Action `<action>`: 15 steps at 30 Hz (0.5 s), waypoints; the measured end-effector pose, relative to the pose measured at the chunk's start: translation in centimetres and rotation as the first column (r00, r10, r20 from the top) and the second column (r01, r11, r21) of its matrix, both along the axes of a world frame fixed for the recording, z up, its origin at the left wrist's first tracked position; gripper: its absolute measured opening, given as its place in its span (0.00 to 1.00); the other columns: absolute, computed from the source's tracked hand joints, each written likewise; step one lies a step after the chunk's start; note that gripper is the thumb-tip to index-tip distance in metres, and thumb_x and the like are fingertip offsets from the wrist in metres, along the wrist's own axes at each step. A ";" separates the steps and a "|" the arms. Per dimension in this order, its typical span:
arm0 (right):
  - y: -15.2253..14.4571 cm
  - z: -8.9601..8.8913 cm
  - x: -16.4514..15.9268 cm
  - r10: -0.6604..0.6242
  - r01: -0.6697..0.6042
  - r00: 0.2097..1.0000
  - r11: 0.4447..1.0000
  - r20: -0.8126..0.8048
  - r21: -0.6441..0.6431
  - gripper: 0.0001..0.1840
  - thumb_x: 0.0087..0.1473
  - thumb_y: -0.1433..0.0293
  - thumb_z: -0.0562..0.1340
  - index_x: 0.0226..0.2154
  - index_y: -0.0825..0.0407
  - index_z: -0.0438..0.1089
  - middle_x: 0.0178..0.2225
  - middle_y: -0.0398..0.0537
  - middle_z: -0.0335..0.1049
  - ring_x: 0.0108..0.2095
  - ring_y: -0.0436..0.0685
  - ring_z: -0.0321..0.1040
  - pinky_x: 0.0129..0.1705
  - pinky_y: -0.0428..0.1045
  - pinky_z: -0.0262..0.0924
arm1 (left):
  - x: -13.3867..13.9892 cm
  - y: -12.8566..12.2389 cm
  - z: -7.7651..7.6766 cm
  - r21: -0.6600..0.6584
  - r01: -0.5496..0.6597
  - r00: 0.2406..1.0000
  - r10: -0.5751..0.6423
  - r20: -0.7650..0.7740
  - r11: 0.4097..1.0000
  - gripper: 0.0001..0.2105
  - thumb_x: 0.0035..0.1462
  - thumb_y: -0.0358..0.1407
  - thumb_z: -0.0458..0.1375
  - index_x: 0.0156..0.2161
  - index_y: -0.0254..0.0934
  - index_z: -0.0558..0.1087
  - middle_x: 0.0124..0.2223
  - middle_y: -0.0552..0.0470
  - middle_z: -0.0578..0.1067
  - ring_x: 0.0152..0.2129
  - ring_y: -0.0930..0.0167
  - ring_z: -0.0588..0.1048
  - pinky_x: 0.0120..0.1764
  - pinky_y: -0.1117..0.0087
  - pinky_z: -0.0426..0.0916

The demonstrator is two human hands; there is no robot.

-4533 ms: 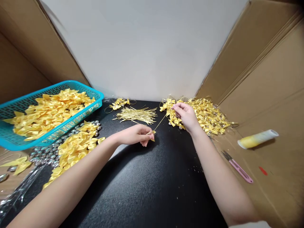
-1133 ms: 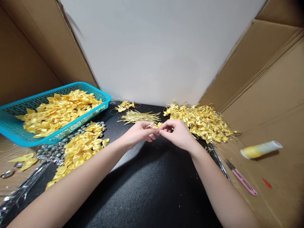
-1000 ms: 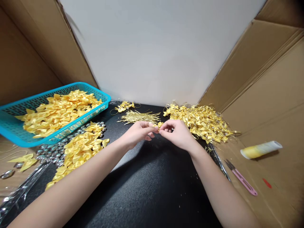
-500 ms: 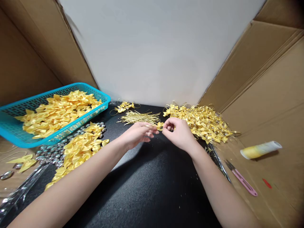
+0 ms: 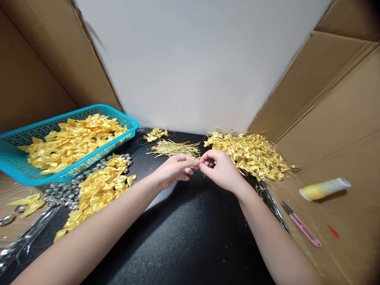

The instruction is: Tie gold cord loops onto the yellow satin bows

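My left hand (image 5: pixel 178 169) and my right hand (image 5: pixel 221 168) meet over the black work surface (image 5: pixel 190 237), fingertips almost touching. Both pinch a thin gold cord (image 5: pixel 199 157), of which only a short bit shows. The yellow ribbon bow on it is mostly hidden by my fingers. Just behind my left hand lies a bundle of cut gold cords (image 5: pixel 170 148). A heap of yellow bows with gold loops and silvery beads (image 5: pixel 252 154) spreads beyond my right hand. Under my left forearm are loose yellow bows (image 5: pixel 97 186) and silver beads (image 5: pixel 67 194).
A turquoise basket (image 5: pixel 29 180) full of yellow bows stands at the left. Some looped bows (image 5: pixel 156 133) lie by the white wall. To the right, on cardboard, are pink thread snips (image 5: pixel 304 228), a yellow-and-white tube (image 5: pixel 325 189) and a red scrap (image 5: pixel 333 231). Cardboard walls flank both sides.
My hands have drawn closer together, the right one moving slightly left. The yellow bow that showed between them is now mostly covered by my fingers.
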State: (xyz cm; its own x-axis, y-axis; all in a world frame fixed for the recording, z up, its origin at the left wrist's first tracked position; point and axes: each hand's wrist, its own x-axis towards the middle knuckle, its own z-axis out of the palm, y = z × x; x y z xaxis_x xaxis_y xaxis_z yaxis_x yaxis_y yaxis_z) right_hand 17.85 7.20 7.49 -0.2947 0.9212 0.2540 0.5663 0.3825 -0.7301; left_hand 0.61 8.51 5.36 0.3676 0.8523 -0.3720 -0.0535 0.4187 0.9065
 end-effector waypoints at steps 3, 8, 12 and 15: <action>0.1 -0.1 0.0 0.008 -0.008 1.000 0.997 -0.001 -0.075 0.04 0.46 0.76 0.60 0.23 0.54 0.70 0.23 0.41 0.66 0.24 0.48 0.60 0.29 0.45 0.57 | 0.2 -0.1 0.1 -0.020 0.007 1.000 -0.007 -0.009 1.000 0.14 0.42 0.41 0.68 0.30 0.35 0.70 0.30 0.55 0.74 0.23 0.77 0.69 0.26 0.76 0.62; 0.0 -0.2 0.0 0.028 -0.027 1.000 0.991 0.005 -0.128 0.03 0.46 0.76 0.60 0.24 0.54 0.70 0.24 0.42 0.68 0.26 0.49 0.61 0.30 0.46 0.58 | 0.5 -0.1 -0.2 -0.017 0.011 0.999 -0.012 -0.039 1.000 0.12 0.40 0.37 0.65 0.29 0.36 0.68 0.28 0.56 0.73 0.22 0.77 0.69 0.25 0.76 0.62; 0.0 -0.1 0.0 0.029 -0.025 0.999 0.990 0.023 -0.141 0.04 0.44 0.76 0.60 0.23 0.54 0.70 0.24 0.42 0.68 0.26 0.50 0.62 0.30 0.46 0.58 | 0.6 0.0 -0.5 0.000 0.026 0.997 -0.026 -0.072 1.000 0.10 0.40 0.34 0.63 0.30 0.35 0.68 0.28 0.56 0.72 0.22 0.77 0.68 0.25 0.77 0.61; 0.0 -0.1 0.0 -0.007 0.013 0.999 0.989 0.038 -0.147 0.04 0.44 0.76 0.60 0.23 0.54 0.70 0.22 0.41 0.67 0.25 0.49 0.62 0.30 0.46 0.58 | 0.5 0.1 -0.4 0.020 0.030 0.994 -0.028 -0.102 0.999 0.09 0.40 0.33 0.60 0.31 0.36 0.68 0.26 0.58 0.72 0.21 0.77 0.66 0.25 0.77 0.61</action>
State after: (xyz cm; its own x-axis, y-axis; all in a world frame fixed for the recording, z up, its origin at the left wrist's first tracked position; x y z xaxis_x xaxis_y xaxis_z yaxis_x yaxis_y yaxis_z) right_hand 17.82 7.24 7.37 -0.2920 0.9507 0.1041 0.5974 0.2663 -0.7565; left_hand 1.08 8.63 4.97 0.3538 0.8498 -0.3906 0.0514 0.3994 0.9154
